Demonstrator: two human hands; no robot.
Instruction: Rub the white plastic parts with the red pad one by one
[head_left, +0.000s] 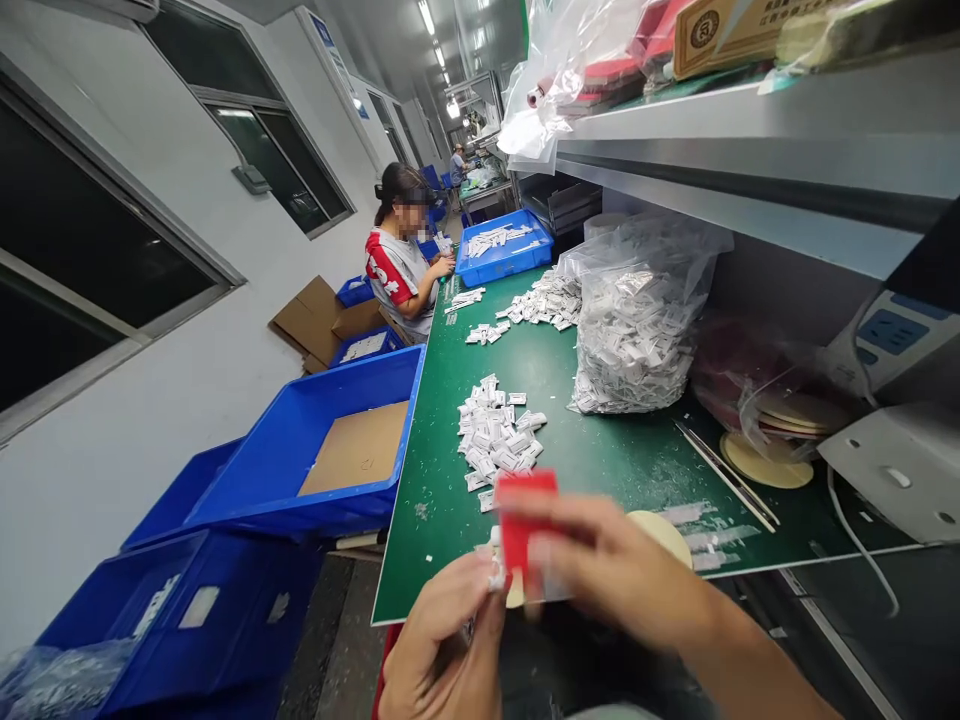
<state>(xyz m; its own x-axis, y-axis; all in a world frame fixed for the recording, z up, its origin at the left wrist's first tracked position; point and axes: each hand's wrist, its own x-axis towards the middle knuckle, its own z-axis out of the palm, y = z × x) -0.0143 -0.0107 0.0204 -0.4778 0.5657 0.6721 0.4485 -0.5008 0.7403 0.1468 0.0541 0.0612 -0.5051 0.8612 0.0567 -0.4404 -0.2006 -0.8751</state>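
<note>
Just in front of the white pile (496, 432), the left hand (448, 628) pinches a small white piece (496, 574) in its fingers. The right hand (619, 558) grips a blurry red block beside it, fingers bent.

From here, ceiling tubes (426, 16) glow white past the far end of the table (420, 540); clear plastic (536, 112) glares, while by the near edge the right hand (611, 560) and red block (523, 515) look blurred.
</note>
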